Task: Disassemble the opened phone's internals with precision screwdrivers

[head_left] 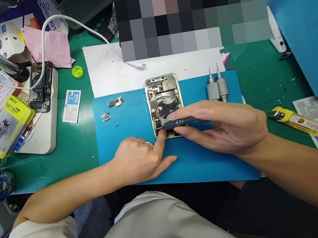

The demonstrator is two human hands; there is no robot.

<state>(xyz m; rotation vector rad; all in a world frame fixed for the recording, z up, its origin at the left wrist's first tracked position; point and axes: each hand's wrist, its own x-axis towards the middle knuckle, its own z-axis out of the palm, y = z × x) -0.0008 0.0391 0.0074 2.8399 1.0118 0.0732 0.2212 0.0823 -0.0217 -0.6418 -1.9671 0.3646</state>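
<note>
An opened phone lies on a blue mat, its inner parts and battery exposed. My left hand comes in from the left. Its index fingertip presses at the phone's lower left corner, the thumb is stretched out, and the other fingers are curled with nothing visible in them. Between thumb and fingers, my right hand grips a slim dark tool with a ringed grip. The tool's thin tip points left, at the phone's lower end beside my left index finger; its exact kind is unclear.
Small metal phone parts lie on the mat's left. Two grey screwdrivers rest right of the phone. A white cable ends on white paper. Another opened phone and boxes crowd the left; a yellow cutter lies right.
</note>
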